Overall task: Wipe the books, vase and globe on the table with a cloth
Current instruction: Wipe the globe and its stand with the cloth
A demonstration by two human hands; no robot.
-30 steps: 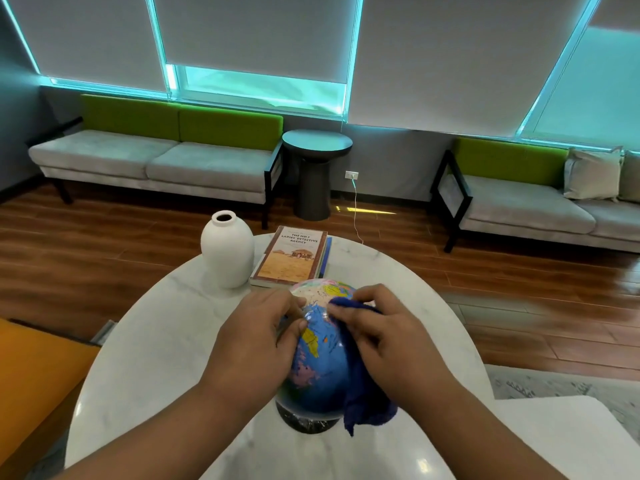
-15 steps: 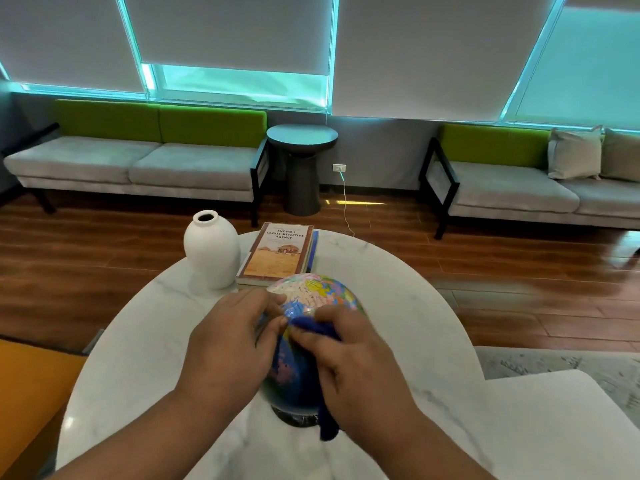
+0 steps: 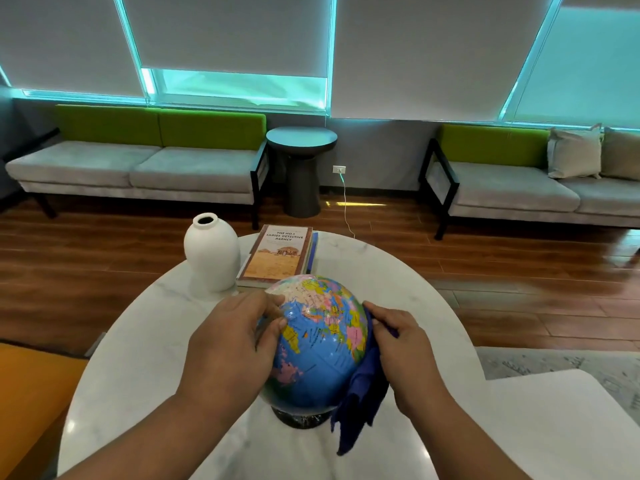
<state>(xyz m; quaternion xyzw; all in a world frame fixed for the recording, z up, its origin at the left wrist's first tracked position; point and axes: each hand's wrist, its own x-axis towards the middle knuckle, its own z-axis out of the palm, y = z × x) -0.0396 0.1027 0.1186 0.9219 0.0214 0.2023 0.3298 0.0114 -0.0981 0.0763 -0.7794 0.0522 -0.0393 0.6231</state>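
Between my hands, a glossy blue globe [image 3: 322,344].
Left hand [image 3: 228,344] cups it; right hand [image 3: 405,344] pinches dark-blue cloth [image 3: 360,407] against its right flank (crown up-left).

Globe [image 3: 322,344] sits near the middle of the white desk [image 3: 138,358], on a dark round base. It's blue with multicolored countries. The left hand [image 3: 228,344] cups its left side. The cloth [image 3: 360,403] is dark blue, and the right hand [image 3: 405,351] grips it against the globe's right side, with the loose end hanging down past the base. The vase [image 3: 212,252] is plain matte white, upright, mouth open, at the far left of the desk. The books [image 3: 277,254] lie flat in a stack just right of it, tan cover on top, a blue one peeking out along the right edge.
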